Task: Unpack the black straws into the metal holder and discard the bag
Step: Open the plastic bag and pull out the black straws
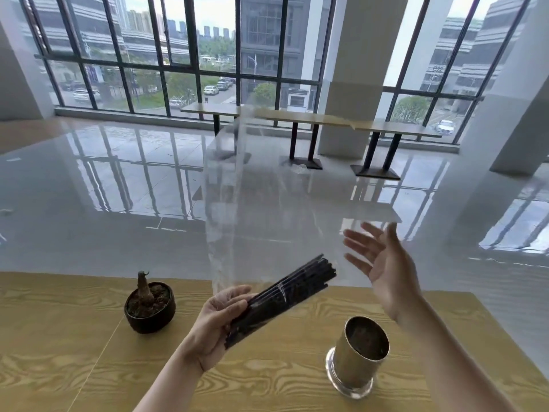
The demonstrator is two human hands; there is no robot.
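Head view, unpacking step: left hand (217,322) grips the black straws (297,285) up-left of the metal holder (347,361), clear bag (252,188) rising from them; right hand (386,269), above the holder with fingers spread, likely must next pull the bag clear.

Bright daylight from windows (178,55); floor (118,188) glare; wide-angle edge distortion.

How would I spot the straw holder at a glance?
Start at the light wooden table in front. Toward its right, below the open right hand, stands a shiny cylindrical metal holder. Unlike the squat black plant pot further left, it is tall and reflective.
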